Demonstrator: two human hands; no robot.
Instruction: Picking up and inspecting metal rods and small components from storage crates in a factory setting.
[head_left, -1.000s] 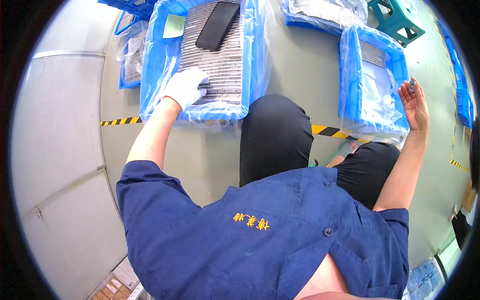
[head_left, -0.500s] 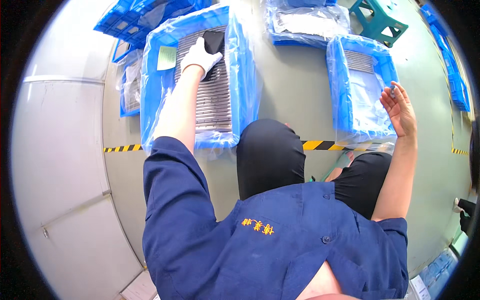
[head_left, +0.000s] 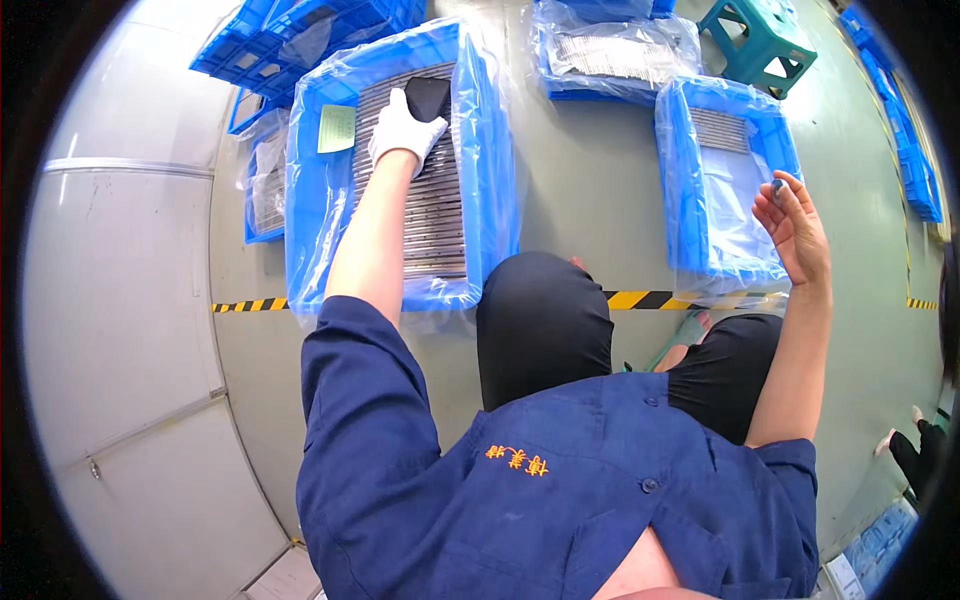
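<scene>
My left hand (head_left: 407, 133), in a white glove, is over the left blue crate (head_left: 303, 215). Its fingers and thumb close around the lower end of a black, flat, rectangular object (head_left: 428, 97), which looks like a phone. Beneath it, many slim grey metal rods (head_left: 435, 235) lie side by side in the plastic-lined crate. My right hand (head_left: 797, 228) is bare and raised by the right edge of a second blue crate (head_left: 683, 180). Thumb and fingertips pinch a small grey piece (head_left: 777, 187), too small to name. Some rods (head_left: 718, 130) fill the far end of that crate.
A pale green paper slip (head_left: 337, 129) is at the left crate's inner wall. Farther back are a plastic-covered crate (head_left: 615, 55), a green stool (head_left: 765, 45) and stacked blue crates (head_left: 265, 45). Yellow-black tape (head_left: 640, 300) crosses the floor. Another person's legs (head_left: 920, 455) show at far right.
The whole view has shifted slightly. My left hand has come a little nearer to me with the black object. My right hand has turned slightly, still pinching the small piece.
</scene>
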